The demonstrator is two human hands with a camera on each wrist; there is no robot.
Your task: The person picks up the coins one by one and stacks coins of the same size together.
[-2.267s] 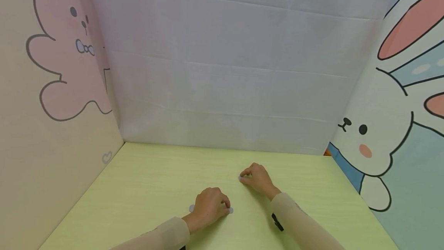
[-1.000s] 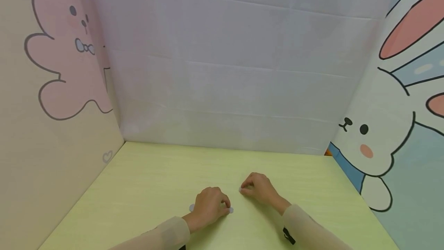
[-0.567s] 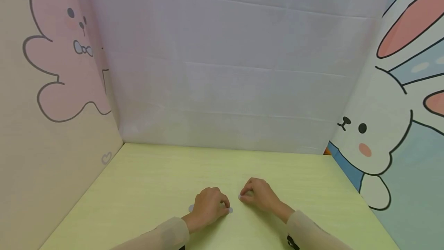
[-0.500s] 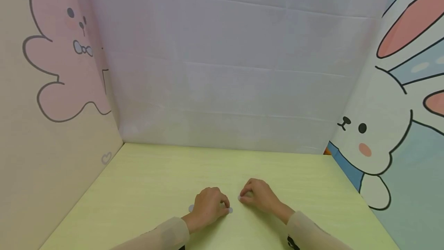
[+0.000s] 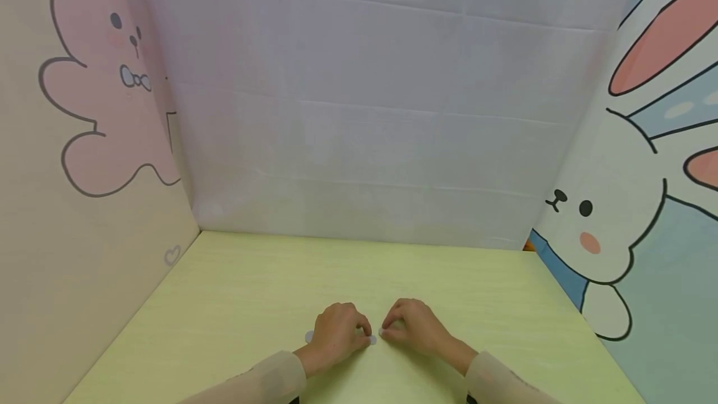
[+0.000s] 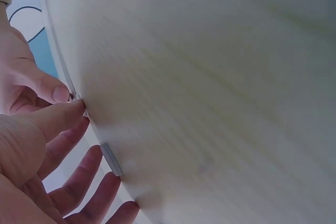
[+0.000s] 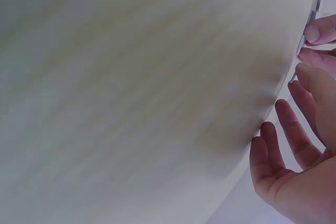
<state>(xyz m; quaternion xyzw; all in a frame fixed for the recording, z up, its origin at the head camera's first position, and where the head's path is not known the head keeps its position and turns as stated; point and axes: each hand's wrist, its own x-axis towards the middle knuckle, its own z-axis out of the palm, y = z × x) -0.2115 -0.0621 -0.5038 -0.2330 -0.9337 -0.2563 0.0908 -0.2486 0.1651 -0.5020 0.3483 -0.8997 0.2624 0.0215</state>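
Observation:
My left hand (image 5: pixel 339 332) rests low over the table, its thumb and index finger pinching a small silver-grey coin (image 5: pixel 373 340) that shows at their tips. Just to the right, my right hand (image 5: pixel 415 327) pinches another coin (image 5: pixel 381 331) between thumb and index finger. Only its thin edge shows in the right wrist view. The two coins are close together, a narrow gap between them in the head view. A further grey coin (image 5: pixel 310 336) lies left of my left hand, partly hidden by it. In the left wrist view a thick grey stack-like piece (image 6: pixel 111 159) sits near the left fingertips.
The pale yellow-green table (image 5: pixel 269 279) runs back to a creased white cloth (image 5: pixel 359 111). On the left stands a wall panel with a pink cartoon animal (image 5: pixel 118 129), on the right one with a white rabbit (image 5: pixel 606 217).
My right hand has come toward me and slightly left with its coin, ending beside the left fingertips. My left hand and its coin have stayed in place.

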